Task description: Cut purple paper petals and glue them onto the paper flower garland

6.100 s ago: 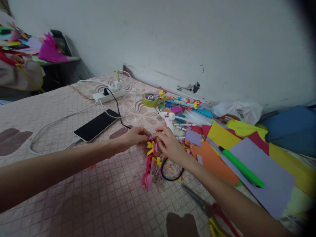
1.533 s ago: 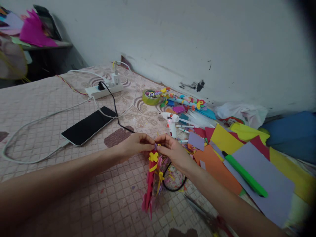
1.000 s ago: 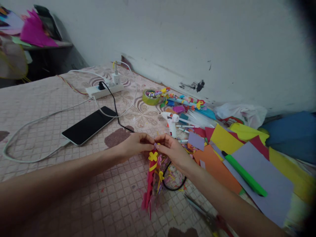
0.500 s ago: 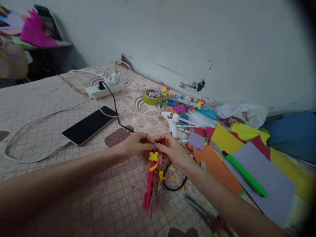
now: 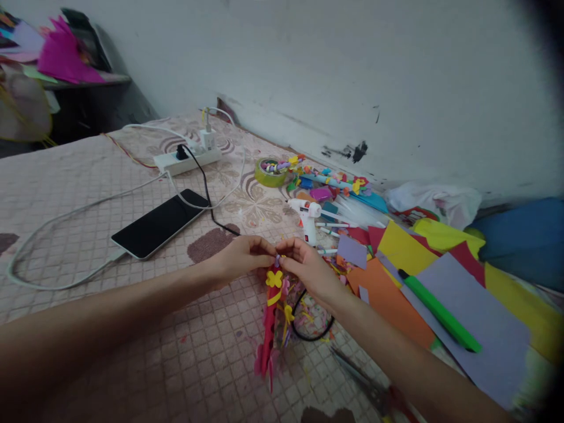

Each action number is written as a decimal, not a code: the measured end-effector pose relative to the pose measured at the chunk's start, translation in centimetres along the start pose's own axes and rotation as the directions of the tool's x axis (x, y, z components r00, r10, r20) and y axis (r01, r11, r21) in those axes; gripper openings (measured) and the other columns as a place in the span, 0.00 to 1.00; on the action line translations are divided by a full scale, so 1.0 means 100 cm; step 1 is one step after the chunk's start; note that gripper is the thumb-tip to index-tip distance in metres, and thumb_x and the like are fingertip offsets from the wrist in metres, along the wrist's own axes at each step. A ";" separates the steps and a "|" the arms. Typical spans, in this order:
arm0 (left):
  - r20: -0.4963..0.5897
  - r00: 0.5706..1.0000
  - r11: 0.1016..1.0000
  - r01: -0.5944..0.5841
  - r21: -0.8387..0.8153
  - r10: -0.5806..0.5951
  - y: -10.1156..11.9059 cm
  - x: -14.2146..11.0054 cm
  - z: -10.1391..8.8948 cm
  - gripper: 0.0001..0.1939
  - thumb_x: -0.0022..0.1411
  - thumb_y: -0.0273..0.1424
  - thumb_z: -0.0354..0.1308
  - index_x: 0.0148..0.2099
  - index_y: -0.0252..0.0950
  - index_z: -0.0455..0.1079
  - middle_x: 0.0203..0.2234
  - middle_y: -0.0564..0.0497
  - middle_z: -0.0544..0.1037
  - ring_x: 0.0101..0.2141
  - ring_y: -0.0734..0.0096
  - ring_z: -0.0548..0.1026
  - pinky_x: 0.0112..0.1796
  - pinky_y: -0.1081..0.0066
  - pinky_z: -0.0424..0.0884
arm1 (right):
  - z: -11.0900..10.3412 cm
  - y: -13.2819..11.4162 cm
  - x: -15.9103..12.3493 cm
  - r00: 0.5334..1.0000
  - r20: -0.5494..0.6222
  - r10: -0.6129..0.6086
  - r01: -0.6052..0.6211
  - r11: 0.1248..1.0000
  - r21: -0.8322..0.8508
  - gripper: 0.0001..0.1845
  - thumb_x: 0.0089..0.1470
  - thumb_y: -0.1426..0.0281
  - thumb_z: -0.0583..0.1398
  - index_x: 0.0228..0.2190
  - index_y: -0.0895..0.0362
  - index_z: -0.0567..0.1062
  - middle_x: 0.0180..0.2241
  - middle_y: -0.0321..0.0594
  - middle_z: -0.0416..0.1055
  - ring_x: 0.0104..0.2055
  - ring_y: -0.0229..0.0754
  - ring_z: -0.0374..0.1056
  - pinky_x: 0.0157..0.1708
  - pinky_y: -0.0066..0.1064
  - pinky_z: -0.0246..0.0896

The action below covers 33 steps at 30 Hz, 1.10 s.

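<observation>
Fingertips of my left hand point(image 5: 251, 255) and my right hand point(image 5: 304, 261) meet at the far end of a red decorated stick point(image 5: 268, 329), both pinched closed there. The stick carries a yellow flower point(image 5: 274, 279), a yellow band and pink petal shapes, and its near end points toward me. A small purple piece point(image 5: 278, 259) shows between the fingertips; which hand grips it and which grips the stick is hard to make out. Colourful paper shreds point(image 5: 308, 314) and a loop of black cord point(image 5: 312, 339) lie just right of the stick, by my right wrist.
A white glue gun point(image 5: 307, 218) lies beyond my right hand. Scissors point(image 5: 365, 376) sit under my right forearm. Coloured sheets point(image 5: 476, 317) bear a green cutter-like tool point(image 5: 440, 311). A phone point(image 5: 161, 223), power strip point(image 5: 187, 160) and tape roll point(image 5: 269, 173) are farther off.
Both hands stay at the stick's far end, with barely any finger movement. The view has shifted very slightly.
</observation>
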<state>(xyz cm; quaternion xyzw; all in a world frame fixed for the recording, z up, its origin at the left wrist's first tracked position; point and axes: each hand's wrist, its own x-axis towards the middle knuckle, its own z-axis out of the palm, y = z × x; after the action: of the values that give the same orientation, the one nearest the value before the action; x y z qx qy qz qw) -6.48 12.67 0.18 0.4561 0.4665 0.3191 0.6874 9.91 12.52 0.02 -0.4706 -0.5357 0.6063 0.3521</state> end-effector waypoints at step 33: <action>-0.048 0.997 0.999 0.054 -0.002 -0.054 0.004 0.001 0.001 0.03 0.51 0.20 0.56 0.31 0.31 0.66 0.22 0.55 0.73 0.22 0.78 0.72 0.27 0.75 0.68 | 0.001 -0.002 0.003 0.995 0.041 -0.093 0.098 0.983 -0.156 0.10 0.44 0.73 0.59 0.33 0.56 0.69 0.35 0.38 0.69 0.39 0.40 0.66 0.42 0.35 0.61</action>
<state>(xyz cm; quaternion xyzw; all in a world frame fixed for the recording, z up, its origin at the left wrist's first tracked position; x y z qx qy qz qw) -6.33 12.87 0.58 0.4354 0.4950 0.3116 0.6843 9.76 12.76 0.15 -0.4605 -0.6100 0.5520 0.3333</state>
